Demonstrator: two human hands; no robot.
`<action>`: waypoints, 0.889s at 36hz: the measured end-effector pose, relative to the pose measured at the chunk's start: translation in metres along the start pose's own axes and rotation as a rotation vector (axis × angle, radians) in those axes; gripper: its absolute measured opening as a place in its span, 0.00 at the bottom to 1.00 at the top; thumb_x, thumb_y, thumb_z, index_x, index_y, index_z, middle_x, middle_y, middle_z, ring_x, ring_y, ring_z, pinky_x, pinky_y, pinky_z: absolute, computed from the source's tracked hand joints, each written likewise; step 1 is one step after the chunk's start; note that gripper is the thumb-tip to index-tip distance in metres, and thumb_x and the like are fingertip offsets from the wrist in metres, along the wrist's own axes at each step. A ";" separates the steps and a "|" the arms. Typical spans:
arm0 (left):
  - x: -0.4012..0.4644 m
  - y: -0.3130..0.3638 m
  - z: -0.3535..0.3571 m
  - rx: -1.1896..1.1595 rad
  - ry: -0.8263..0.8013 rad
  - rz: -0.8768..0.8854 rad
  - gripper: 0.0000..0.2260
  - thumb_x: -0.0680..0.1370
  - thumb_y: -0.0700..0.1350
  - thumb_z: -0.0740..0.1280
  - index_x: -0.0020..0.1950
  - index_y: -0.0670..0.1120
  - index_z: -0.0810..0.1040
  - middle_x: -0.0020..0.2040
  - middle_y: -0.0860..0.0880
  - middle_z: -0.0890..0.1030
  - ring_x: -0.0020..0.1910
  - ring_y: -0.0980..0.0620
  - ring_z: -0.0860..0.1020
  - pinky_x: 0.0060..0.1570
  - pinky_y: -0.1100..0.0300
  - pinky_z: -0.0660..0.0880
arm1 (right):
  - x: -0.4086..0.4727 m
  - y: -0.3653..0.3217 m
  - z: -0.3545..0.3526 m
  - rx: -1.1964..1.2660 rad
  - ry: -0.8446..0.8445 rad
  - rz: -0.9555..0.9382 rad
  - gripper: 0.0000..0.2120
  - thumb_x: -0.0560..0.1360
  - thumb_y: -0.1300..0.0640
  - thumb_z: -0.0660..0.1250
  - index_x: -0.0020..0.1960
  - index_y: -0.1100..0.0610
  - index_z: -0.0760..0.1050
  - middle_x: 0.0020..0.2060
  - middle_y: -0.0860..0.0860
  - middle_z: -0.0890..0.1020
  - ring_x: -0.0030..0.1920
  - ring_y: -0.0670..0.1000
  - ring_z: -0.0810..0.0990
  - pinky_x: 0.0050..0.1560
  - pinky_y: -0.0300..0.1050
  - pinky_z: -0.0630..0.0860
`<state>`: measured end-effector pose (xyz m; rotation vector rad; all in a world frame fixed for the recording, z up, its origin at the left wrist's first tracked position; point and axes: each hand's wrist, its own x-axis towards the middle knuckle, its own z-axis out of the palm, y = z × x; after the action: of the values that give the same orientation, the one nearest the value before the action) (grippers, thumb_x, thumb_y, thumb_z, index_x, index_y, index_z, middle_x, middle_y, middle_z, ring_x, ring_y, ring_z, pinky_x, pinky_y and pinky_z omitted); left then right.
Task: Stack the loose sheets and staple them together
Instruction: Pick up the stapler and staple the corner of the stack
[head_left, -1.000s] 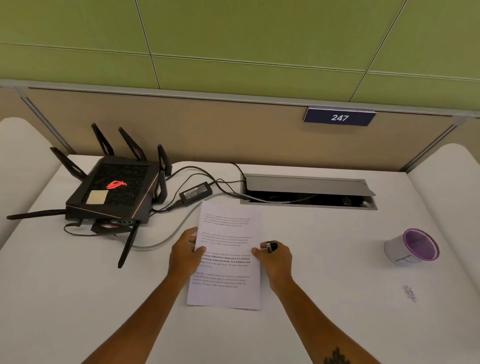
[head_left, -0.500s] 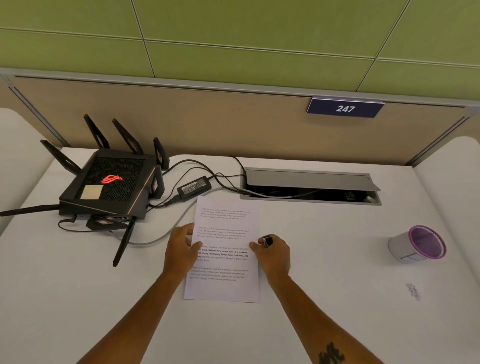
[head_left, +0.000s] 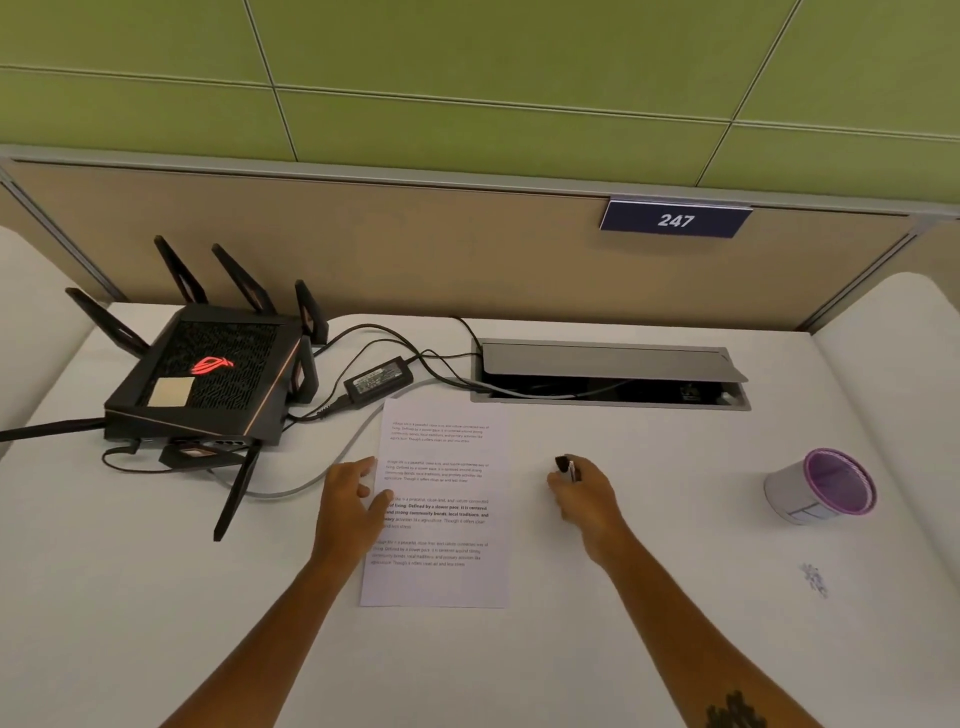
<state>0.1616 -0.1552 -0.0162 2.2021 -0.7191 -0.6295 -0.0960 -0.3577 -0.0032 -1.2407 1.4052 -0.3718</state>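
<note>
Small dark thing (head_left: 565, 466) in the right hand (head_left: 584, 496): mostly hidden by the fingers, too small to name.
Sheets (head_left: 441, 499): left edge covered by the left hand (head_left: 350, 501); can't count them.
Router (head_left: 205, 376): one antenna cut off at the picture's left edge.
Scribble on the desk (head_left: 814, 579): too blurry to tell.

White desk (head_left: 649, 649): router (head_left: 208, 384), pwr adapter (head_left: 378, 380), sheets (head_left: 441, 504), cup (head_left: 823, 488).

An office workstation: a white desk (head_left: 623, 649) backed by a beige partition panel (head_left: 415, 249) bearing a dark blue number plate reading 247 (head_left: 675, 220), with a grey flip-lid cable box (head_left: 610, 364) recessed at the far edge and a black multi-antenna router (head_left: 208, 379) at far left.
</note>
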 end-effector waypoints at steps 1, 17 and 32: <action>-0.002 -0.001 0.001 -0.006 0.003 0.006 0.22 0.80 0.44 0.75 0.72 0.45 0.75 0.67 0.44 0.75 0.54 0.49 0.79 0.42 0.67 0.75 | 0.007 0.001 -0.011 -0.018 0.000 -0.018 0.14 0.81 0.56 0.68 0.66 0.49 0.75 0.56 0.52 0.81 0.51 0.54 0.80 0.46 0.46 0.78; -0.045 -0.035 0.020 0.069 0.061 0.122 0.26 0.76 0.38 0.77 0.73 0.43 0.75 0.72 0.40 0.74 0.69 0.38 0.73 0.65 0.36 0.78 | 0.093 -0.028 -0.116 -0.843 0.030 -0.459 0.21 0.76 0.61 0.76 0.68 0.58 0.79 0.57 0.56 0.76 0.55 0.56 0.79 0.54 0.41 0.72; -0.055 -0.035 0.020 0.134 0.048 0.105 0.26 0.75 0.36 0.78 0.72 0.43 0.77 0.71 0.40 0.75 0.69 0.35 0.73 0.69 0.34 0.74 | 0.121 -0.040 -0.128 -1.114 -0.114 -0.638 0.21 0.79 0.62 0.71 0.71 0.56 0.77 0.61 0.54 0.76 0.59 0.56 0.73 0.61 0.51 0.77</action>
<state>0.1196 -0.1087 -0.0431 2.2756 -0.8673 -0.4861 -0.1602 -0.5265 0.0014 -2.5862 1.0624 0.1175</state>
